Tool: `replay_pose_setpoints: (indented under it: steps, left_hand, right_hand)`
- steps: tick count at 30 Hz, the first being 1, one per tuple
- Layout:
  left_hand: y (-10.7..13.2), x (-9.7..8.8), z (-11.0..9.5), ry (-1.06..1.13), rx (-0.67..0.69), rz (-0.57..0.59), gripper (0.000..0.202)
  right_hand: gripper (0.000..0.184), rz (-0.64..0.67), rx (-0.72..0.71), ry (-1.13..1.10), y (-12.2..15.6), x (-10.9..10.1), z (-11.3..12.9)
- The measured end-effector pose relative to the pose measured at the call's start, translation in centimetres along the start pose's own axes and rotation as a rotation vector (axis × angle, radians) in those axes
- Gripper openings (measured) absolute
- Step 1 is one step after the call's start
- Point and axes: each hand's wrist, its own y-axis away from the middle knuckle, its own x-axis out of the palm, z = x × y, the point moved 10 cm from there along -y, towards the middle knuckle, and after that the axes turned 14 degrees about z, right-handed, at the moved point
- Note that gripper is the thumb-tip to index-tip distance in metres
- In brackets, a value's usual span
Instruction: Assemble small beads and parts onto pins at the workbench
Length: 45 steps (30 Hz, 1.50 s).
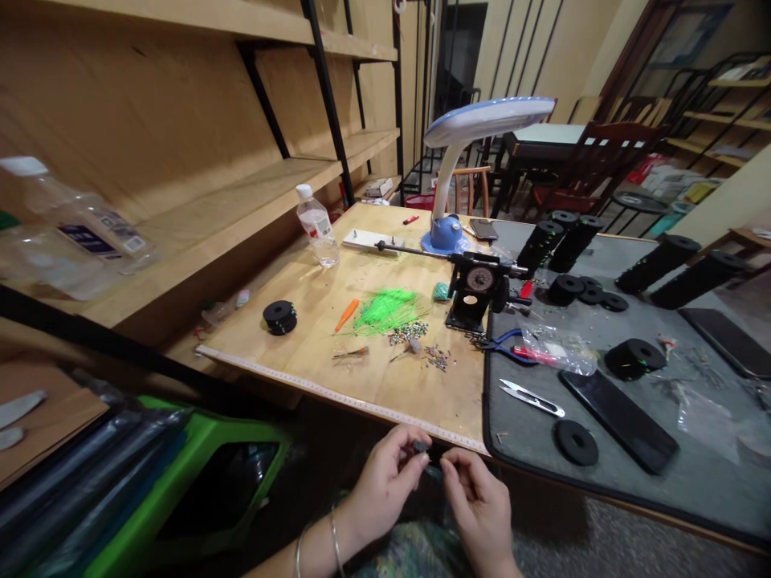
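Observation:
My left hand (385, 482) and my right hand (475, 502) meet just below the near edge of the wooden board (313, 353). Both are pinched together on a small dark object (422, 446) between the fingertips; I cannot make out what it is. Two bangles sit on my left wrist. On the board ahead lie a bunch of green strands (385, 309), a scatter of small beads (415, 337), an orange-handled tool (346, 315) and a black spool (280, 316).
A black winding machine (479, 293) stands at the board's right edge, a blue desk lamp (451, 225) and a water bottle (316, 225) behind. The grey mat (692, 474) holds snips (530, 397), pliers, a phone (620, 419), black discs and rollers. A green crate (198, 474) sits at lower left.

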Motion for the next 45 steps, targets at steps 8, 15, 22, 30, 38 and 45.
replay_pose_setpoints:
  steps: [8,15,22,30,38,45]
  left_hand:
    - [-0.1,-0.1,-0.7,-0.081,0.018,-0.036,0.011]
    - [0.4,-0.3,-3.5,-0.344,0.082,0.002,0.008]
    - [0.8,0.0,-5.9,-0.554,0.156,0.096,0.007]
    - [0.9,-0.5,-5.9,-0.631,0.120,0.107,0.009]
    - [0.9,-0.6,-2.6,-0.412,-0.035,0.075,0.004]
    - [1.8,-0.9,1.7,-0.110,-0.122,-0.003,0.013]
  right_hand:
    - [0.017,0.081,-0.009,-0.031,-0.4,0.4,0.7]
    - [0.038,0.252,0.093,-0.214,-1.0,0.2,-0.5]
    - [0.037,0.413,0.104,-0.419,-2.5,1.7,2.3]
    - [0.019,0.460,0.227,-0.572,-2.4,4.1,0.7]
    - [0.023,0.416,0.250,-0.406,-1.2,3.9,-0.2]
    - [0.036,0.225,0.449,-0.555,1.7,4.1,-3.0]
